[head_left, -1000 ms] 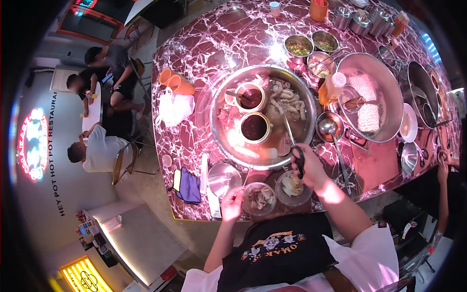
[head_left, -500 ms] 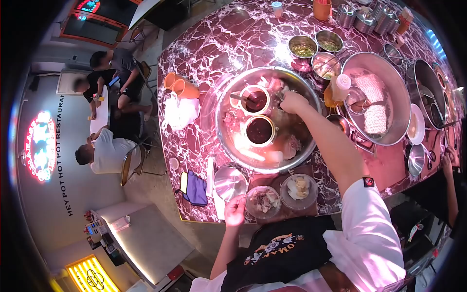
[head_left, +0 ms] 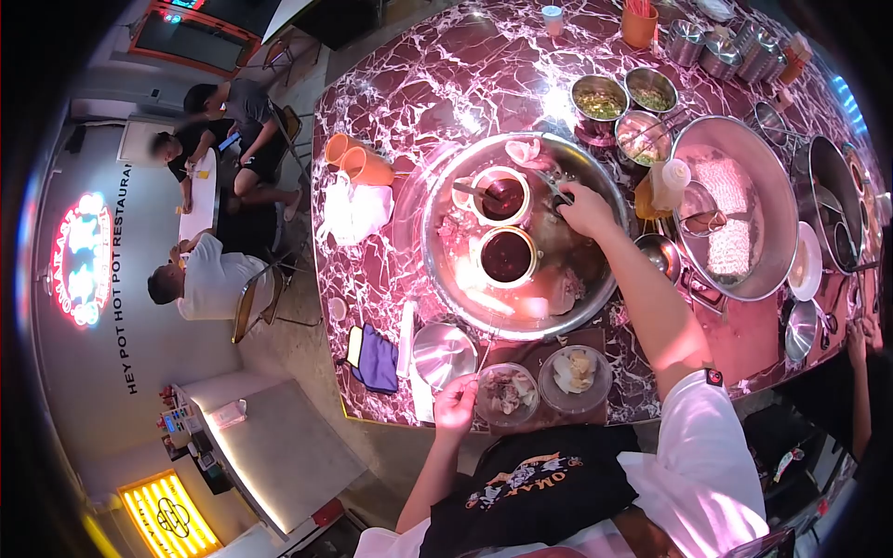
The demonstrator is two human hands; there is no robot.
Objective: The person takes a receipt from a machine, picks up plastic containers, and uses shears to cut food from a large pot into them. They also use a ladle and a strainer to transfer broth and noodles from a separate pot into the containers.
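Note:
My right hand reaches into a wide steel basin, closed around a metal utensil that looks like tongs. Pieces of meat lie in the broth. Two round pots of dark liquid stand inside the basin: an upper pot with a spoon handle sticking out, and a lower pot. My left hand, fingers pinched, is at the rim of a clear tub of meat pieces; I cannot tell what is in its fingers. Beside that tub stands another clear tub with pale food.
A steel bowl and purple pouch are at left. Orange cups and a white bag stand behind them. On the right are a large noodle pot, a squeeze bottle and another person's arm. Several people sit across the room.
My head view has shifted slightly, moving the scene right in the picture. My right hand sits a little further from the two inner pots, the metal utensil now showing. The left hand stays by the tub.

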